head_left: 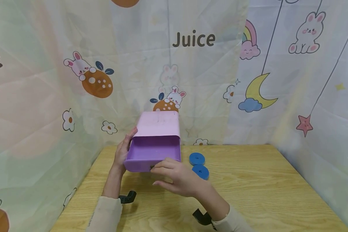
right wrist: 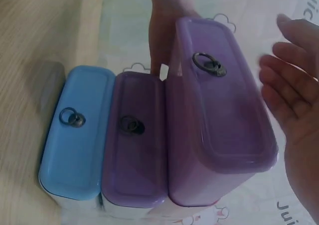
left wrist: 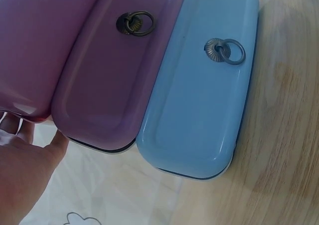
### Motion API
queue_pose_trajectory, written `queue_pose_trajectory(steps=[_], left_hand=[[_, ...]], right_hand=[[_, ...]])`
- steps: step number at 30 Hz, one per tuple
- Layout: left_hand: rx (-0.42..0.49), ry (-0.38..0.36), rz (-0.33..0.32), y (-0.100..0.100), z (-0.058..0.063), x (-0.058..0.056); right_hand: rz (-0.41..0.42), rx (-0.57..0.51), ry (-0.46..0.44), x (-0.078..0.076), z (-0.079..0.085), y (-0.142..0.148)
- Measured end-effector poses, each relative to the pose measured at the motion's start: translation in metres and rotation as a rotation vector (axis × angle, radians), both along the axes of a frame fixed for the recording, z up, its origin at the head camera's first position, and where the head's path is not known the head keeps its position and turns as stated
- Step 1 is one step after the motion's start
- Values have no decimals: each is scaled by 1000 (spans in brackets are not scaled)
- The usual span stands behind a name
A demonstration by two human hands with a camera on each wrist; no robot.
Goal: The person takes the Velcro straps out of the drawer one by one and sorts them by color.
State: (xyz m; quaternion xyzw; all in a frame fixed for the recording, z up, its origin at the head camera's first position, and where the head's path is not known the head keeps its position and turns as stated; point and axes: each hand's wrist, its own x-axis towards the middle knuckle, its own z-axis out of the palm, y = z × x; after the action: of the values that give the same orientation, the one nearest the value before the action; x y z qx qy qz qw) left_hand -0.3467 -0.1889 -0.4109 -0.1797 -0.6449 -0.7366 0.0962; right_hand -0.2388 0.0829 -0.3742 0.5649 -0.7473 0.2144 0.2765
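A small chest of drawers with a pale pink top stands on the table. Its purple top drawer is pulled out, and the part of its inside that shows is bare. Below it, a darker purple drawer and a light blue drawer are closed, each with a metal ring pull. My left hand rests along the chest's left side, its fingers reaching back. My right hand is by the top drawer's front, fingers fairly straight; in the right wrist view they are apart from the ring pull.
Two blue discs with small centre holes lie on the wooden table, just right of the chest. A printed cloth hangs behind and along both sides. Both wrists wear black mounts.
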Motion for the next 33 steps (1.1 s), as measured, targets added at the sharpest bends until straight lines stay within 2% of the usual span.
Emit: queue_pose_trajectory(steps=[3,7,11,15,19,27,33], left_hand=[[-7,6,-2,0,1,-1],[-17,18,2,0,1,-1],[-23,23,8,0,2,-1],[-22,21,7,0,2,-1],[-17,15,1,0,2,0],[-14,6,16,1,1,2],[-16,-4,19,1,1,2]], right_hand=[[-24,87,-103,4,0,-2],[-122,222,-264,5,-2,-4],[-224,320,-303,5,-4,-7],[-301,358,-287,5,-8,-10],[-352,352,-270,4,-16,-15],[-406,167,-158,4,-29,-30],[-418,73,-55,2,-31,-34]])
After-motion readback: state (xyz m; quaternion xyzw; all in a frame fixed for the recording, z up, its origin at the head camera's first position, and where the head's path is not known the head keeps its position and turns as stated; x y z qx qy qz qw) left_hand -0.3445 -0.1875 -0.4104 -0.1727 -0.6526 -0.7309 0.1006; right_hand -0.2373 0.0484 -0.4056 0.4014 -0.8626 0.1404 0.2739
